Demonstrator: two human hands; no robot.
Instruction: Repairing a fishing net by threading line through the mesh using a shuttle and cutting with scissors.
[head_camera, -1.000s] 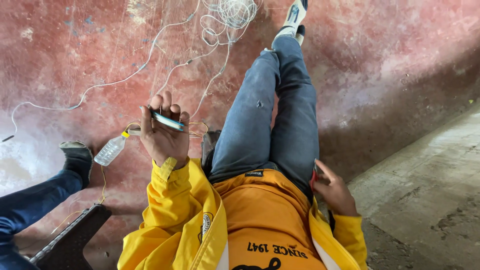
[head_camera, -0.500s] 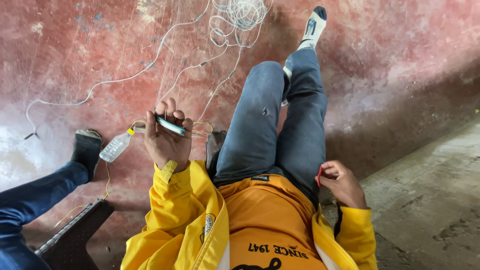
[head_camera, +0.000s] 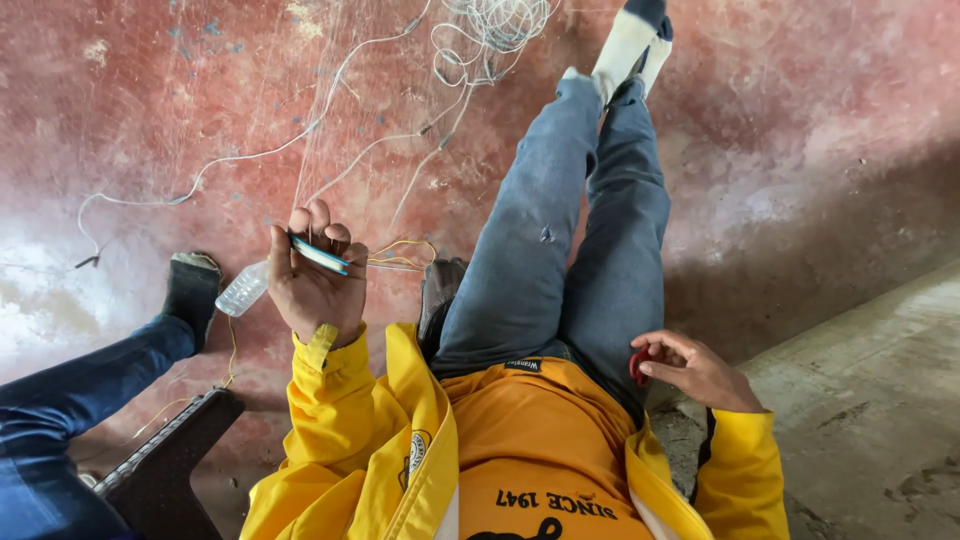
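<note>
The left hand (head_camera: 315, 285) is raised over the red floor (head_camera: 800, 120), its fingers curled tight around a flat blue-and-white netting needle (head_camera: 322, 256) that sticks out sideways from between fingers and thumb. Thin yellow twine (head_camera: 400, 252) runs from the needle's end toward the person's knee. Just beside that hand, toward the floor's left edge, a clear plastic bottle (head_camera: 243, 289) lies on its side, near another person's dark shoe (head_camera: 190, 290). White cord (head_camera: 490, 25) lies in loose loops by the floor's top edge — strands of it trail down to the left across a fine net (head_camera: 350, 130). The right hand (head_camera: 695, 370) rests at the hip beside the jeans (head_camera: 570, 250), fingers pinched on a small red thing (head_camera: 638, 365) — too hidden to tell what it is.
</note>
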